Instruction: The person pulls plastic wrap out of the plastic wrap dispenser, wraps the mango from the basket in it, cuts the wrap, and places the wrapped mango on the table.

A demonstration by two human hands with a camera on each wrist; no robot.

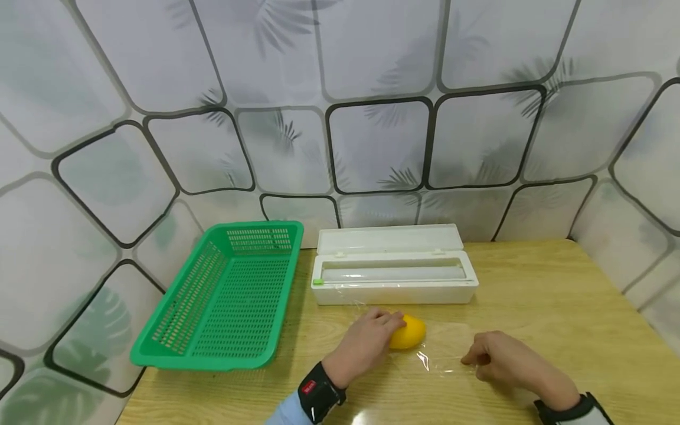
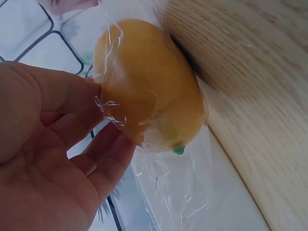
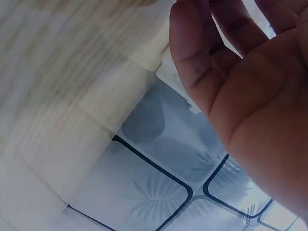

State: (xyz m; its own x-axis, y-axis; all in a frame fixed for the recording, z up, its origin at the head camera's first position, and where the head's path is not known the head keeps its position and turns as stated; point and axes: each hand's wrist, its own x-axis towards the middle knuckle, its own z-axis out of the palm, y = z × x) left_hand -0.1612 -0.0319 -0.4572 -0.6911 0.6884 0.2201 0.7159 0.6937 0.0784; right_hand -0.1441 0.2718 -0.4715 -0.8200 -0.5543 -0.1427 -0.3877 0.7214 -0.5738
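Note:
A yellow mango with a small green stem nub is partly covered by clear cling film. My left hand grips it from the left, fingertips on the film-covered skin in the left wrist view. To the right, my right hand pinches the edge of the film between thumb and curled fingers, just above the table. Glinting film stretches from the mango toward that hand. Behind the mango stands a white cling film dispenser, lid up, a roll and a green slide cutter showing.
A green plastic basket stands on the left of the wooden table. A patterned curtain hangs close behind the dispenser and along both sides.

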